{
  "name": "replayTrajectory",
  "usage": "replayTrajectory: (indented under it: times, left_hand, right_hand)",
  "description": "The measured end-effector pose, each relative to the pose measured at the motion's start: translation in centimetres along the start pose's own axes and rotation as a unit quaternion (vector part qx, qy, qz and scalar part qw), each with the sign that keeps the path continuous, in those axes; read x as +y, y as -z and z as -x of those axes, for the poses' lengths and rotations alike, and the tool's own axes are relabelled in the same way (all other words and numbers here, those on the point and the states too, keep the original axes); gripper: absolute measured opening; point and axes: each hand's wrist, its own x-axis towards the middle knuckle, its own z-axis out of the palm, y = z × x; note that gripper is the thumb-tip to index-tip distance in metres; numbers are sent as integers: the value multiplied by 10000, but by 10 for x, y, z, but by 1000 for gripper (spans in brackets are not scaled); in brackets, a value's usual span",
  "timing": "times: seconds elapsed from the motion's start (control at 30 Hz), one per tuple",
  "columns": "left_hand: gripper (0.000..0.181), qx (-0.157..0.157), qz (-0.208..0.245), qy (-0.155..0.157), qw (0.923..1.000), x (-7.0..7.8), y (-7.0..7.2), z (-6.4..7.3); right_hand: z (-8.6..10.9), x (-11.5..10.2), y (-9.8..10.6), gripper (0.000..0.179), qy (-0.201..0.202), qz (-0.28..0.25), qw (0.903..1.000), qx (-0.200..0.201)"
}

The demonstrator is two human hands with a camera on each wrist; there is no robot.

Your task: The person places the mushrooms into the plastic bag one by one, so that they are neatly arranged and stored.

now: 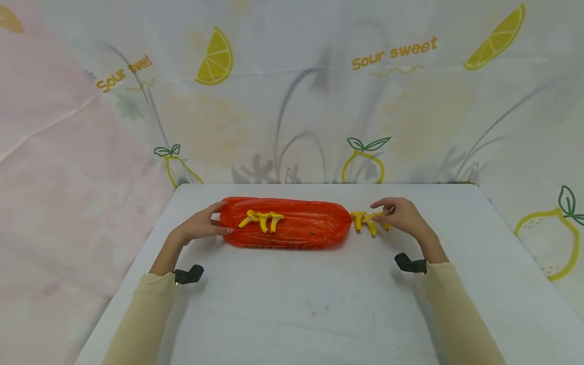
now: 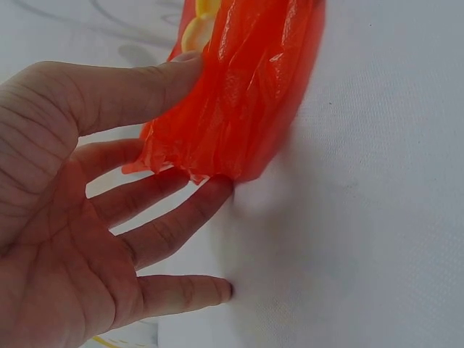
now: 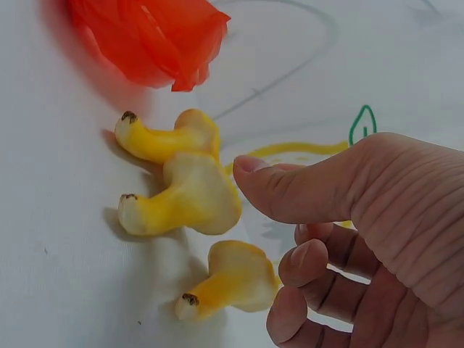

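A red plastic bag [image 1: 310, 223], long and plump, lies across the far part of the table. Three yellow trumpet-shaped mushrooms [image 1: 263, 223] rest on its top, left of the middle. My left hand [image 1: 198, 225] is at the bag's left end, thumb and spread fingers on either side of it; in the left wrist view the fingertips are right at the crinkled red plastic [image 2: 225, 94]. Beside the bag's right end are three more yellow mushrooms [image 3: 203, 192] with dark stem tips. Close over them, my right hand [image 1: 403, 218] has loosely bent fingers with nothing between them.
The white table [image 1: 296, 304] ends at a far edge just behind the bag. A cloth backdrop [image 1: 292, 101] printed with lemons and lettering hangs beyond it. Dark camera mounts [image 1: 189, 275] sit on both wrists, below beige sleeves [image 1: 141, 319].
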Motion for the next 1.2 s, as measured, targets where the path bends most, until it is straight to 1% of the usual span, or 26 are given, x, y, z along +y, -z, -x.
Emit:
replayTrajectory:
  times: [0.33, 0.67, 0.9, 1.07, 1.2]
  left_hand:
    - [96, -40, 22, -106, 9999, 0, 1, -1]
    - [93, 5, 63, 33, 10000, -2, 0, -2]
    - [92, -36, 64, 23, 10000, -4, 1, -2]
    - [92, -24, 61, -4, 10000, -6, 0, -5]
    - [93, -27, 50, -12, 10000, -7, 0, -5]
  right_hand:
    - [3, 7, 1, 31, -156, 1, 9999, 60]
    - [3, 11, 3, 26, -354, 152, 9992, 117]
    - [3, 11, 5, 25, -421, 128, 9989, 161]
    - [3, 15, 5, 23, -511, 206, 9983, 185]
    - [2, 17, 5, 21, -492, 298, 9981, 230]
